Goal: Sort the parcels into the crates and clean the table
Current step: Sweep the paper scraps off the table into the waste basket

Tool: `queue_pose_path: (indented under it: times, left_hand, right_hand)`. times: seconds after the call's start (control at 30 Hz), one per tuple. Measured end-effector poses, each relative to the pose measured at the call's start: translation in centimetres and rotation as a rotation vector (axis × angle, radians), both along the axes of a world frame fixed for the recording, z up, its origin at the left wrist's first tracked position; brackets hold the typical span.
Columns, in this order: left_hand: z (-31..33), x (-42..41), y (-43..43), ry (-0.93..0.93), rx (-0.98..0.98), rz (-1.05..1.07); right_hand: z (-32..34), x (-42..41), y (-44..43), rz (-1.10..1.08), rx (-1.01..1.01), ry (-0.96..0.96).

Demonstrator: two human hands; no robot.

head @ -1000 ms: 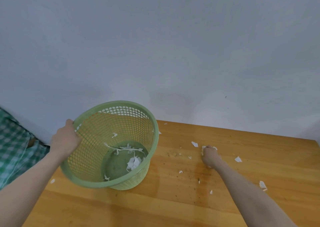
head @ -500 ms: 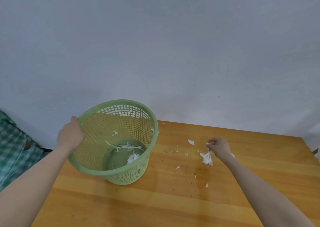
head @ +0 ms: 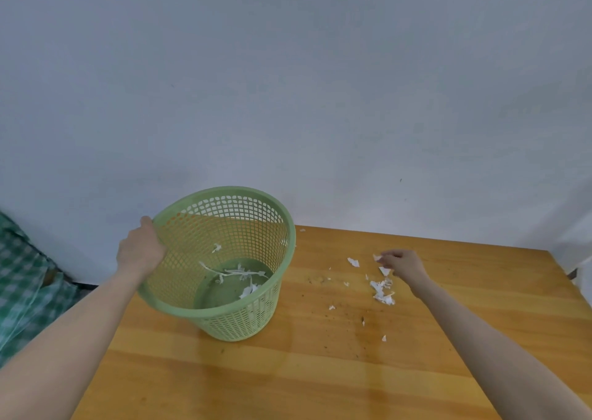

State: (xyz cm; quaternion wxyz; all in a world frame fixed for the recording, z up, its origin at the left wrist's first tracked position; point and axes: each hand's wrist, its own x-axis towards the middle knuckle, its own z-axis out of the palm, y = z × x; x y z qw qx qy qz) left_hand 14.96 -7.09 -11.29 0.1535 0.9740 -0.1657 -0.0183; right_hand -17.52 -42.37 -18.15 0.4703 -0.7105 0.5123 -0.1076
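Right hand (head: 404, 266) shifted past the scrap pile (head: 382, 291), fingers pinching one shred (head: 377, 257) just beside it — left hand (head: 139, 250) clamps the basket (head: 237, 323) rim, mouth tipped toward the camera

A green basket (head: 243, 323) is stood, tilted, on the wooden table (head: 320, 381); white paper scraps (head: 381, 291) and dark specks (head: 344, 310) are scattered to its right

— What sort of place is this?
— A plain room, likely a home rather than a shop or lab. A varnished wooden table (head: 320, 381) stands against a bare pale wall (head: 320, 99).
— Anything else?
— A green plastic wastebasket (head: 243, 323) on the table, torn paper scraps (head: 381, 291) near it, and a green checked cloth (head: 22, 285) off to the left.
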Motion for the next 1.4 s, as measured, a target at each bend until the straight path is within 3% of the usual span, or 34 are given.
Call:
queue_pose_path:
  times: [0.17, 0.27, 0.33, 0.43, 0.57, 0.8, 0.93, 1.0, 1.17, 1.27, 1.4]
  left_hand:
    - [0.1, 0.2, 0.2, 0.012, 0.004, 0.005]
    - [-0.1, 0.4, 0.3, 0.014, 0.003, 0.006]
    - [-0.2, 0.5, 0.4, -0.002, 0.000, 0.000]
    - [-0.3, 0.3, 0.1, -0.018, -0.011, -0.008]
    - [-0.2, 0.2, -0.2, -0.015, -0.002, -0.007]
    - [-0.4, 0.2, -0.1, -0.014, 0.009, 0.003]
    - [-0.1, 0.0, -0.2, -0.007, 0.016, 0.004]
    - [-0.1, 0.0, -0.1, -0.005, 0.024, -0.003]
    - [-0.1, -0.1, 0.0, 0.004, 0.017, -0.007]
    - [0.0, -0.2, -0.1, 0.003, 0.009, -0.006]
    - [0.2, -0.3, -0.1, -0.004, -0.004, -0.027]
  right_hand:
    - [6.3, 4.7, 5.7, 0.137, -0.101, -0.371]
    - [9.5, 6.8, 10.9, 0.466, -0.144, -0.555]
    - [9.4, 8.1, 13.5, 0.750, -0.222, -0.447]
    - [7.0, 9.5, 15.0, 0.993, -0.596, -0.217]
    - [5.2, 10.1, 14.4, 1.033, -0.760, -0.134]
    - [4.4, 9.3, 14.6, 0.969, -0.745, -0.249]
    - [2.3, 6.9, 13.9, 0.774, -0.624, -0.309]
    - [0.3, 5.4, 12.7, 0.628, -0.535, -0.207]
    - [-5.5, 0.7, 7.9, 0.478, -0.295, 0.449]
    - [-7.7, -2.2, 6.1, 0.440, -0.180, 0.617]
    - [-8.2, -3.7, 4.7, 0.552, -0.168, 0.744]
